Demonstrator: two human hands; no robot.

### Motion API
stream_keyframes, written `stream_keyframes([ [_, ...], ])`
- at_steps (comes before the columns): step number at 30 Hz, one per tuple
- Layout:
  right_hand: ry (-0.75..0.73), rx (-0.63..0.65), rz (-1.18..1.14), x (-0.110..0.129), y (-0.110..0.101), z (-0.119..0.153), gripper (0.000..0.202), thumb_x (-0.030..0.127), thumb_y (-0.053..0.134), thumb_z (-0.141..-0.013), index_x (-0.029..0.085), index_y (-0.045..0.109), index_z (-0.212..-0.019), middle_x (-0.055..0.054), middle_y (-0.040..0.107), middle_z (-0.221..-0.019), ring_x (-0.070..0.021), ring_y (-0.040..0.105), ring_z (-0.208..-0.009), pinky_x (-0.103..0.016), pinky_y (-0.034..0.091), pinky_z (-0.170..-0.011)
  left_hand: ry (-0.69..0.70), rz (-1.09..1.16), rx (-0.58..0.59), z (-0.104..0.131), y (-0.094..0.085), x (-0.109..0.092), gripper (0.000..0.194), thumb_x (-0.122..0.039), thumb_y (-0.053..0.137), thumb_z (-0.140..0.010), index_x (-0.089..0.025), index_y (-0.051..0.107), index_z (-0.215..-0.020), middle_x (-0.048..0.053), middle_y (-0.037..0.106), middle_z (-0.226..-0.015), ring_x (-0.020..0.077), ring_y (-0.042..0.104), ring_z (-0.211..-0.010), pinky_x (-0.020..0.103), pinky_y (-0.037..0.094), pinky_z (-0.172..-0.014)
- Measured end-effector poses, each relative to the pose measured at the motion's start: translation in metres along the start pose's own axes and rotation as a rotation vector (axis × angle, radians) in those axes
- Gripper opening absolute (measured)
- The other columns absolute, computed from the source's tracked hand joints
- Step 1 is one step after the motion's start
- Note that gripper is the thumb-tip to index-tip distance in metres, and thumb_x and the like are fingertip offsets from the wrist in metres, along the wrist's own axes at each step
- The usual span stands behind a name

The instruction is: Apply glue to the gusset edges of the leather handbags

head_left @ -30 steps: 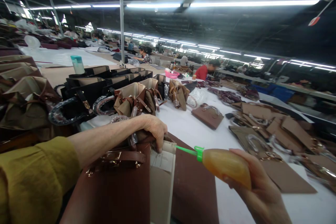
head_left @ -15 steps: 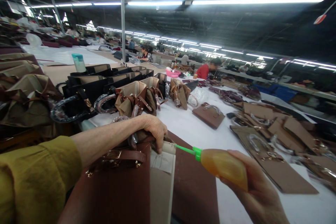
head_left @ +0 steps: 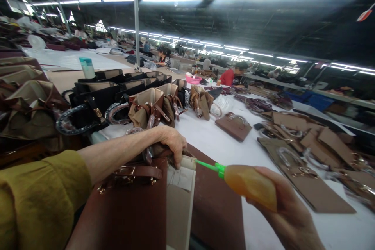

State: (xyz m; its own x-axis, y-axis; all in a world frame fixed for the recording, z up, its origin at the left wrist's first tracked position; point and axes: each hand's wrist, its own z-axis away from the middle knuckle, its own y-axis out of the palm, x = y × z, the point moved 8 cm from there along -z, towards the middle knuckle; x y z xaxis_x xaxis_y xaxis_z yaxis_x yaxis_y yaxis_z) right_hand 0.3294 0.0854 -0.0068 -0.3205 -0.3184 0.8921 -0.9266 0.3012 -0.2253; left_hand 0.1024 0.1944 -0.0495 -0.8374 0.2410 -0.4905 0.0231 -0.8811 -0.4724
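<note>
A brown handbag [head_left: 131,211] stands close in front of me, its beige lining [head_left: 178,207] showing along the opening. My left hand [head_left: 173,144] pinches the upper edge of that lining, thumb and fingers closed on it. From the right, my right hand [head_left: 281,199] is wrapped round a squeeze bottle [head_left: 249,181] of amber liquid, probably glue. Its thin green nozzle [head_left: 206,165] touches or nearly touches the lining's edge beside my left fingers. A brown strap with gold fittings [head_left: 140,172] lies across the bag's front.
Black bags [head_left: 90,90] and brown bags [head_left: 146,101] stand in rows at the left. A small brown bag [head_left: 233,125] lies flat on the white table [head_left: 202,134]. Flat tan bag pieces [head_left: 304,172] are piled at the right. A person in red [head_left: 230,77] sits further back.
The view has shifted very slightly. Both hands keep their places, and the nozzle stays at the lining's edge.
</note>
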Motion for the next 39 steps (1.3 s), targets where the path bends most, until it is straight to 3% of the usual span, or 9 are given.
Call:
stream_keyframes([
  [9, 0.025, 0.067, 0.029, -0.002, 0.007, 0.002, 0.04, 0.034, 0.078, -0.062, 0.029, 0.065, -0.1, 0.0, 0.068, -0.096, -0.0213, 0.063, -0.08, -0.027, 0.051, -0.073, -0.01, -0.033, -0.041, 0.004, -0.003, 0.0, 0.018, -0.029, 0.073, -0.053, -0.016, 0.062, -0.06, -0.001, 0.059, -0.055, 0.014, 0.052, -0.048, 0.024, 0.042, -0.044],
  [14, 0.062, 0.199, 0.109, -0.014, 0.006, -0.002, 0.046, 0.034, 0.078, -0.063, 0.028, 0.06, -0.106, -0.001, 0.068, -0.094, -0.0216, 0.063, -0.077, -0.027, 0.052, -0.069, -0.016, -0.105, -0.096, 0.0, -0.005, 0.0, 0.02, -0.031, 0.073, -0.052, -0.016, 0.065, -0.064, 0.0, 0.061, -0.056, 0.016, 0.054, -0.05, 0.025, 0.042, -0.045],
  [25, 0.082, 0.235, 0.134, -0.033, 0.013, -0.007, 0.045, 0.038, 0.072, -0.072, 0.029, 0.053, -0.111, 0.001, 0.064, -0.097, -0.0187, 0.06, -0.083, -0.022, 0.05, -0.071, 0.043, -0.264, -0.32, -0.014, -0.008, -0.005, 0.016, -0.024, 0.067, -0.052, -0.017, 0.064, -0.066, -0.003, 0.054, -0.051, 0.015, 0.05, -0.052, 0.024, 0.035, -0.047],
  [34, 0.079, 0.292, 0.162, -0.039, 0.021, -0.004, 0.044, 0.04, 0.07, -0.075, 0.027, 0.05, -0.112, 0.0, 0.063, -0.099, -0.0195, 0.06, -0.086, -0.024, 0.049, -0.074, 0.055, -0.299, -0.375, -0.01, -0.009, -0.003, 0.013, -0.026, 0.064, -0.055, -0.017, 0.06, -0.064, -0.003, 0.051, -0.053, 0.0145, 0.049, -0.055, 0.024, 0.034, -0.048],
  [39, 0.115, 0.256, 0.11, -0.043, 0.017, -0.006, 0.044, 0.04, 0.07, -0.073, 0.027, 0.051, -0.111, 0.001, 0.064, -0.094, -0.0165, 0.061, -0.08, -0.02, 0.051, -0.069, 0.053, -0.324, -0.387, -0.012, -0.008, -0.002, 0.016, -0.025, 0.064, -0.054, -0.017, 0.062, -0.067, -0.003, 0.051, -0.053, 0.0149, 0.048, -0.054, 0.025, 0.033, -0.047],
])
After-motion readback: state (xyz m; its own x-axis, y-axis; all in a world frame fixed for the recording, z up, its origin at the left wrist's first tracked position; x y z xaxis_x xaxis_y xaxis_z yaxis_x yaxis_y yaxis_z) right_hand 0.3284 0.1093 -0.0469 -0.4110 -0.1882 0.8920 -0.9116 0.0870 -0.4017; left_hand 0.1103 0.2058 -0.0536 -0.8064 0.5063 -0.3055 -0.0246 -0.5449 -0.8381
